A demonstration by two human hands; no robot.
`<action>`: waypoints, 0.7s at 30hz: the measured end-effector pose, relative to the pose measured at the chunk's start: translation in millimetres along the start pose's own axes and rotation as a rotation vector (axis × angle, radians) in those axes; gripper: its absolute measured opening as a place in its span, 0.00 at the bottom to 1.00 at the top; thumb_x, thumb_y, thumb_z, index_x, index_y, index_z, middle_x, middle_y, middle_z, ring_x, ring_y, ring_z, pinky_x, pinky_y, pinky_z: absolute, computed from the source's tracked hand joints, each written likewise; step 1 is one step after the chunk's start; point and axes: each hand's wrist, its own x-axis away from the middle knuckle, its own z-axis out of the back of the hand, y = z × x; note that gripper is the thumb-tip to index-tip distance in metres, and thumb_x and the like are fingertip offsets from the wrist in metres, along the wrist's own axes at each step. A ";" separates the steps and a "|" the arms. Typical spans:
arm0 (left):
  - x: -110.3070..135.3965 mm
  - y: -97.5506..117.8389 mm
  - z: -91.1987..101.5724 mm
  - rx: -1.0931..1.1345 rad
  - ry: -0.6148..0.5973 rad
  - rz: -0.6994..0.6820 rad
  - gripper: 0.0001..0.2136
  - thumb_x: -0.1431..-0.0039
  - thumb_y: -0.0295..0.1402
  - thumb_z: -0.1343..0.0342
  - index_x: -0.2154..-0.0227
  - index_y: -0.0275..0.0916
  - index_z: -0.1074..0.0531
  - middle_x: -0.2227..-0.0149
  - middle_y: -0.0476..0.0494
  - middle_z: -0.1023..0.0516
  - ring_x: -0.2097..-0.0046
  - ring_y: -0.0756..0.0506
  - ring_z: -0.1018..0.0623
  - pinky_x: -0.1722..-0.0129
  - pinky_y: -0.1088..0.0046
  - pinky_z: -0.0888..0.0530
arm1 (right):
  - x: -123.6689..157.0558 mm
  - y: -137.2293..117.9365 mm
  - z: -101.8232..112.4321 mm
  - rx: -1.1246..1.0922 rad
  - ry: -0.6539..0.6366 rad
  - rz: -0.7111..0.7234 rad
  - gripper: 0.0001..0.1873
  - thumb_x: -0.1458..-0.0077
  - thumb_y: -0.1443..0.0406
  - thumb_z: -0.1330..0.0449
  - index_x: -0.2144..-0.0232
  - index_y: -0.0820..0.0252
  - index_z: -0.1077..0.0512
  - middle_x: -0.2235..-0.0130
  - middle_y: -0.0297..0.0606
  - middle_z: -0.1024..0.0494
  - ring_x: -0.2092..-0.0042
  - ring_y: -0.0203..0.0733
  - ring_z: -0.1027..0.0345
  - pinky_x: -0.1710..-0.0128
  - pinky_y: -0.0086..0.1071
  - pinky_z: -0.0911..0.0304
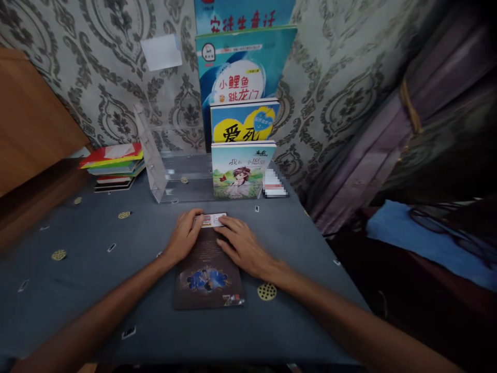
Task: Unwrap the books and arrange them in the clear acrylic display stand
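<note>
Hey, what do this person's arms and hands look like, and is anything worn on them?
The left hand and right hand are bare, without gloves. Both forearms look slim and uncovered in view, with no watch or bracelet visible.

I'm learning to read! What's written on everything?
"安徒生童话": tall blue book
"小鲤鱼跳龙门": large teal book
"爱死": blue-yellow book
"2": its blue heart
"我有一个愿望": pale green book
Too small: print on brown rectangular book; other lettering.
</note>
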 end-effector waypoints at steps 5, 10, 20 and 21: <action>-10.2 10.0 -15.5 0.197 0.053 0.092 0.18 0.33 0.47 0.57 0.55 0.40 0.30 0.53 0.39 0.21 0.49 0.39 0.24 0.45 0.58 0.31 | 5.6 25.3 8.6 0.017 0.024 -0.073 0.18 0.34 0.65 0.47 0.45 0.63 0.29 0.39 0.54 0.30 0.37 0.55 0.39 0.38 0.55 0.40; -20.4 7.1 -29.4 0.629 0.112 0.188 0.19 0.34 0.51 0.52 0.55 0.41 0.29 0.48 0.39 0.21 0.44 0.40 0.24 0.41 0.60 0.32 | 4.9 43.4 17.2 0.003 0.023 -0.132 0.18 0.34 0.65 0.47 0.45 0.63 0.28 0.41 0.52 0.28 0.39 0.53 0.35 0.39 0.52 0.37; -21.2 6.5 -26.6 0.975 0.222 0.313 0.18 0.35 0.50 0.48 0.62 0.39 0.26 0.54 0.40 0.19 0.44 0.43 0.24 0.37 0.61 0.34 | 4.0 34.0 26.8 0.217 0.010 -0.261 0.17 0.35 0.63 0.45 0.47 0.62 0.27 0.46 0.52 0.29 0.44 0.54 0.33 0.44 0.49 0.34; -17.3 7.4 -27.3 0.949 0.231 0.299 0.18 0.36 0.50 0.48 0.61 0.39 0.26 0.53 0.40 0.20 0.44 0.43 0.24 0.38 0.61 0.34 | 3.9 30.9 27.4 0.254 0.015 -0.294 0.17 0.36 0.63 0.44 0.47 0.62 0.27 0.48 0.51 0.28 0.47 0.54 0.32 0.48 0.47 0.32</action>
